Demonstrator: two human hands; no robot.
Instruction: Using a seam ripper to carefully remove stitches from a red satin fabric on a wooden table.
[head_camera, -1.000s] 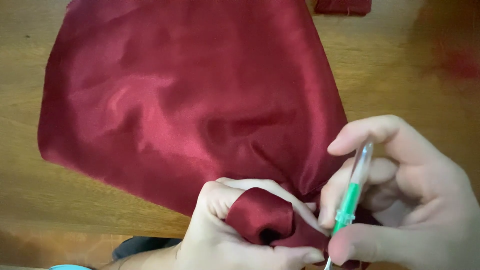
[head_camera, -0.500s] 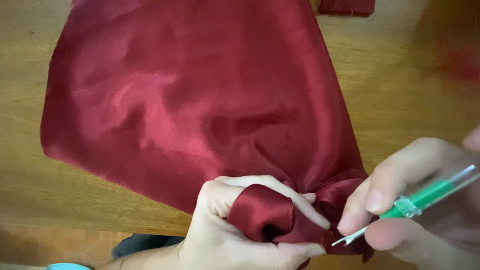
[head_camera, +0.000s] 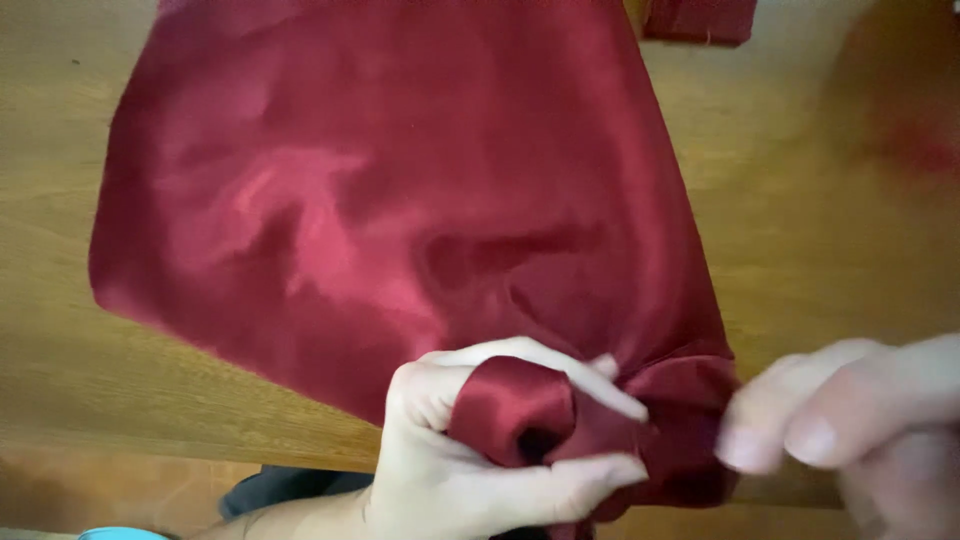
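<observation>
Item count, as we see it: one large piece of dark red satin cloth (head_camera: 400, 200), one smaller scrap of the same red (head_camera: 698, 20) at the top edge, one wooden table (head_camera: 800, 220), and our two hands. We also note one turquoise curved object (head_camera: 120, 534) at the bottom left corner, too cropped to identify, and a dark shape (head_camera: 285, 487) below the table edge.

Cloth: glossy, wine-red, with soft highlights and shallow creases. It lies spread over the table, broad on the far side and narrowing toward us, where the near corner is gathered at the table's front edge. That corner is rolled into a small loop with a dark hollow at its middle.

Left hand (head_camera: 470, 470): closed around the rolled corner, the forefinger laid over the top of the loop and the thumb pressing from beneath, so the fabric is pinched firmly between them.

Right hand (head_camera: 850, 420): blurred by motion, just beside the bunched cloth at the right. Its fingertips are drawn together, but we cannot tell whether they hold anything.

Change since half a second ago: the green-handled tool then plain in our right hand no longer shows. The left hand's hold on the loop is unchanged, and the cloth lies as it did.
</observation>
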